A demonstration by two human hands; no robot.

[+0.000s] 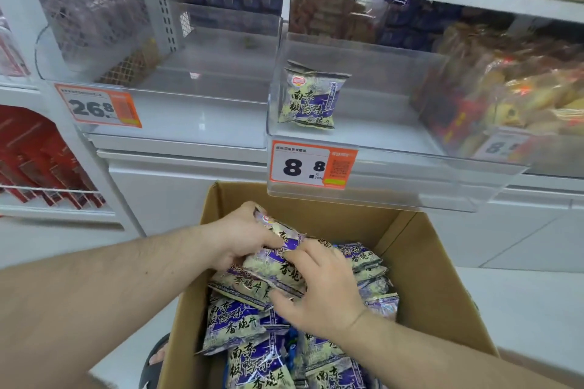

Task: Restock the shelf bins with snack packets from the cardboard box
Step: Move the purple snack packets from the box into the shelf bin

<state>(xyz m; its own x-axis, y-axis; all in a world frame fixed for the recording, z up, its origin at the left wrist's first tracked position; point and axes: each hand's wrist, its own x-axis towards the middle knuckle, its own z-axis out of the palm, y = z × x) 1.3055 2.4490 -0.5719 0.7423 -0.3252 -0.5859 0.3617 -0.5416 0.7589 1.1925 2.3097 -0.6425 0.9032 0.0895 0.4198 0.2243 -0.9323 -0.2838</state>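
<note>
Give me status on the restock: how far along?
Early. Done: one snack packet stands in the clear bin above the 8.8 price tag. In hand: left hand and right hand are gathering a bunch of packets in the cardboard box. Left: the box holds many more, and the bin is almost bare.

A white shelf (pixel 177 123) carries clear bins; the middle bin (pixel 379 164) holds one snack packet (pixel 311 95) upright near its left wall. The cardboard box (pixel 436 278) stands on the pale floor (pixel 521 309).
</note>
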